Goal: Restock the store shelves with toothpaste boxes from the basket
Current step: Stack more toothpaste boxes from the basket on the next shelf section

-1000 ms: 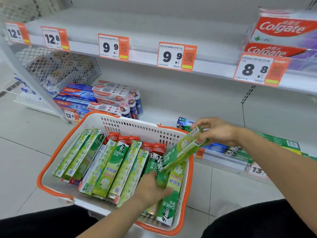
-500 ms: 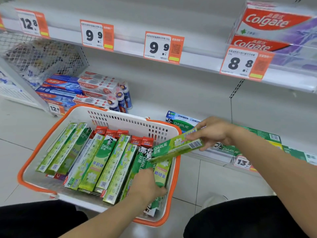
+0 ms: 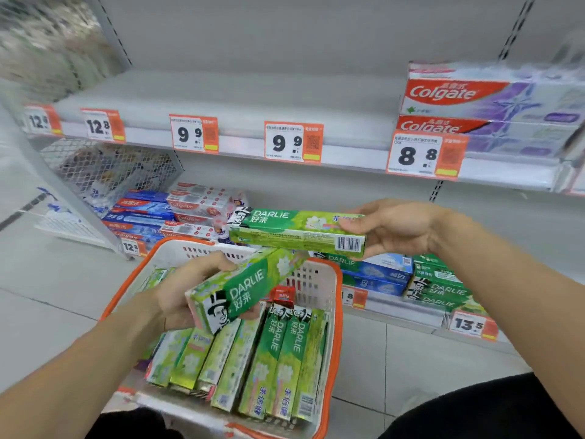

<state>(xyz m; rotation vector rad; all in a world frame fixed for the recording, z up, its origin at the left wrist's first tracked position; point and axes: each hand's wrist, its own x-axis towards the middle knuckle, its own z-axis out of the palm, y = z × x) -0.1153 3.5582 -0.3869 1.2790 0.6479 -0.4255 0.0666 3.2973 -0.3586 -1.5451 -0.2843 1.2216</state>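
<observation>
My right hand grips one end of a green Darlie toothpaste box, held level in front of the bottom shelf. My left hand grips a second green Darlie box, tilted up above the basket. The white basket with an orange rim stands on the floor below my hands, and several green Darlie boxes lie side by side in it. More Darlie boxes lie on the bottom shelf at right.
The middle shelf carries orange price tags along its edge and stacked Colgate boxes at right. Blue and red Colgate boxes sit on the bottom shelf at left beside a wire rack. Grey floor tiles surround the basket.
My left hand has lifted a second box out of the basket. My right hand raised its box and turned it level. The view tilted upward.
</observation>
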